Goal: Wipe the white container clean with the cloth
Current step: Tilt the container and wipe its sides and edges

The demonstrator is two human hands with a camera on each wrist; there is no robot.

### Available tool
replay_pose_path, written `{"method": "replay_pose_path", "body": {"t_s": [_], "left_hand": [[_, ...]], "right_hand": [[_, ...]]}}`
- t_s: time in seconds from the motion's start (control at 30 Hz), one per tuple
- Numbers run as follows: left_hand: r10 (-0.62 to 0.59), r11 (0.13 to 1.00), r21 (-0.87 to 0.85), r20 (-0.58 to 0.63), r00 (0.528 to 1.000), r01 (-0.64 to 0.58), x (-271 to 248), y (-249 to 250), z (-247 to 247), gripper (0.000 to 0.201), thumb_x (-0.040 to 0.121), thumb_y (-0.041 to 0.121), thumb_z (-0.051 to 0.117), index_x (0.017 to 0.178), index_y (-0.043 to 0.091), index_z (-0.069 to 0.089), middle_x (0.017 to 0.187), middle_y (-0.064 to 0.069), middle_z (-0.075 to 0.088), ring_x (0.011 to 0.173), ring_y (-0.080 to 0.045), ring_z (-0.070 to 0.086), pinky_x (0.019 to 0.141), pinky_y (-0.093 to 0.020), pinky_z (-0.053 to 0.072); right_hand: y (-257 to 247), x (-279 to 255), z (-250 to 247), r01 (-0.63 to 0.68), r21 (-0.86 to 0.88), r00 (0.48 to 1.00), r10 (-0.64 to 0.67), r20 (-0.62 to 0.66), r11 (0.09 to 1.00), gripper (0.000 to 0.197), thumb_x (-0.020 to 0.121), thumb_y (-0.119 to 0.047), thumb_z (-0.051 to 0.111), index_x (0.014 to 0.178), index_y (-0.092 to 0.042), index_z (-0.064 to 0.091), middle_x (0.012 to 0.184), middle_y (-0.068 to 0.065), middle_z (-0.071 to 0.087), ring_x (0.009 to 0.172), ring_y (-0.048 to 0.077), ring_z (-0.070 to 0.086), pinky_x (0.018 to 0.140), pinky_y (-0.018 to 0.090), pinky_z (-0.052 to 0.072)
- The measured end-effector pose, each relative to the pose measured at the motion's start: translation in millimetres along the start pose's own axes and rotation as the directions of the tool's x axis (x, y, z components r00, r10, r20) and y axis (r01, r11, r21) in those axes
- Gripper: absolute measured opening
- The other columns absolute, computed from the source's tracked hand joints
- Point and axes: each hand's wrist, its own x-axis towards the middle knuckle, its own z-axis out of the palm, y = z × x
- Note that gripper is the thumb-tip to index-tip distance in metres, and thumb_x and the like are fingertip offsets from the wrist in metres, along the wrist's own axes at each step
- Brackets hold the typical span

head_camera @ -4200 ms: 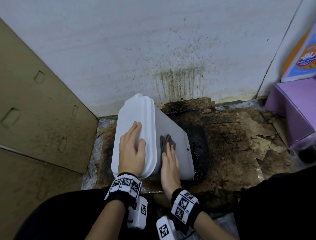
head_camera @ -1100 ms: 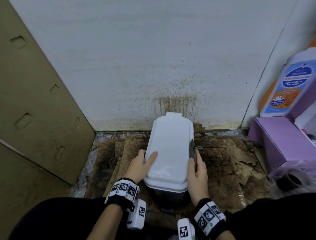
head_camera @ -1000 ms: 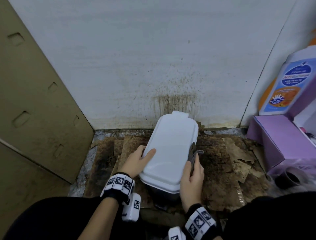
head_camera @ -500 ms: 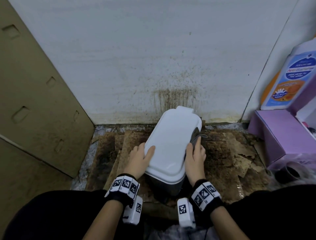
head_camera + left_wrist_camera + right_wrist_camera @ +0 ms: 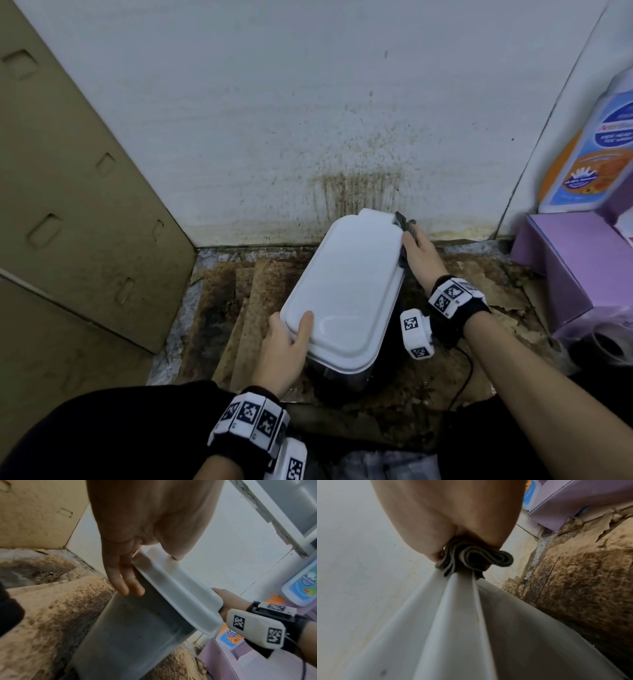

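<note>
One white container upright, lid on, translucent grey sides.

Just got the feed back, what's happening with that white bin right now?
A person is wiping the white plastic container, which stands on stained cardboard sheets close to a spattered white wall. The left hand steadies its near left corner, thumb on the lid and fingers down the side. The right hand presses a folded dark grey cloth against the lid's rim at the far right corner, near the wall. A purple cardboard box sits to the right.
</note>
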Motion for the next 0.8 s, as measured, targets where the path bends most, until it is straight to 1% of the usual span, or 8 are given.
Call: {"method": "replay_pose_path", "body": {"t_s": [0.17, 0.33, 0.4, 0.47, 0.53, 0.63, 0.73, 0.8], "left_hand": [[0.0, 0.993, -0.116, -0.028, 1.0, -0.003, 5.7, -3.3, -1.3, 0.041, 0.098, 0.05, 0.057, 0.125, 0.021, 0.047, 0.109, 0.015, 0.059, 0.098, 0.008, 0.053, 0.074, -0.02, 0.043], [0.015, 0.99, -0.14, -0.006, 1.0, -0.016, 8.5, -5.5, -5.8, 0.04, 0.097, 0.047, 0.059, 0.122, 0.018, 0.049, 0.112, 0.011, 0.061, 0.107, -0.004, 0.059, 0.079, -0.022, 0.046], [0.043, 0.991, -0.124, 0.014, 0.999, -0.041, 7.6, -2.1, -8.6, 0.037, 0.099, 0.043, 0.059, 0.123, 0.017, 0.049, 0.111, 0.012, 0.06, 0.102, 0.003, 0.057, 0.073, -0.01, 0.044], [0.073, 0.991, -0.117, 0.035, 0.997, -0.068, 9.8, 1.1, -13.6, 0.035, 0.1, 0.038, 0.058, 0.124, 0.015, 0.049, 0.111, 0.012, 0.059, 0.099, 0.007, 0.056, 0.069, -0.005, 0.043], [0.101, 0.987, -0.133, 0.032, 0.994, -0.096, 16.5, 1.5, -18.7, 0.039, 0.099, 0.041, 0.059, 0.13, 0.018, 0.05, 0.117, 0.012, 0.061, 0.107, -0.001, 0.059, 0.078, -0.01, 0.046], [0.158, 0.982, -0.104, -0.013, 0.987, -0.158, 29.4, 0.7, -27.0, 0.044, 0.098, 0.053, 0.055, 0.134, 0.03, 0.048, 0.125, 0.014, 0.06, 0.119, -0.009, 0.058, 0.096, -0.034, 0.05], [0.211, 0.973, -0.082, -0.041, 0.977, -0.214, 41.3, 0.6, -32.7, 0.058, 0.09, 0.069, 0.049, 0.138, 0.037, 0.046, 0.128, 0.017, 0.059, 0.12, -0.006, 0.057, 0.101, -0.046, 0.05], [0.199, 0.977, -0.073, -0.036, 0.979, -0.201, 53.0, -10.3, -34.3, 0.063, 0.088, 0.076, 0.048, 0.141, 0.043, 0.042, 0.135, 0.011, 0.055, 0.127, -0.013, 0.053, 0.104, -0.052, 0.048]], "right_hand": [[-2.8, 0.5, 1.0, 0.028, 0.088, 1.0, -0.028, -0.001, 0.996, 0.061, 0.098, -0.054, 0.043, 0.154, -0.03, 0.031, 0.155, -0.005, 0.04, 0.139, 0.018, 0.042, 0.115, 0.047, 0.036], [2.7, -9.0, 5.1, 0.057, 0.179, 0.997, -0.047, -0.056, 0.982, 0.062, 0.095, -0.06, 0.046, 0.151, -0.039, 0.031, 0.158, -0.007, 0.035, 0.141, 0.017, 0.038, 0.115, 0.05, 0.036], [6.6, -14.3, 6.3, 0.056, 0.231, 0.993, -0.03, -0.113, 0.971, 0.055, 0.099, -0.054, 0.045, 0.15, -0.04, 0.033, 0.158, -0.005, 0.032, 0.139, 0.015, 0.036, 0.116, 0.049, 0.035], [10.3, -25.0, 8.3, 0.047, 0.27, 0.985, 0.0, -0.171, 0.962, 0.051, 0.093, -0.062, 0.046, 0.143, -0.053, 0.037, 0.159, -0.006, 0.029, 0.143, 0.018, 0.031, 0.115, 0.053, 0.034], [17.7, -34.5, 12.4, 0.042, 0.303, 0.968, 0.037, -0.25, 0.952, 0.052, 0.09, -0.065, 0.045, 0.14, -0.055, 0.038, 0.158, -0.006, 0.03, 0.147, 0.021, 0.026, 0.116, 0.054, 0.032], [17.6, -60.1, 21.8, 0.065, 0.328, 0.921, 0.07, -0.383, 0.942, 0.05, 0.098, -0.054, 0.042, 0.146, -0.041, 0.038, 0.154, -0.002, 0.036, 0.147, 0.022, 0.023, 0.118, 0.051, 0.028], [17.3, -88.4, 29.5, 0.042, 0.309, 0.879, 0.112, -0.464, 0.95, 0.048, 0.104, -0.045, 0.036, 0.15, -0.034, 0.033, 0.156, -0.001, 0.033, 0.148, 0.019, 0.014, 0.119, 0.046, 0.023], [20.9, -102.6, 36.0, 0.046, 0.288, 0.864, 0.107, -0.493, 0.956, 0.049, 0.105, -0.046, 0.034, 0.152, -0.033, 0.031, 0.157, -0.004, 0.032, 0.148, 0.017, 0.012, 0.118, 0.046, 0.023]]}}
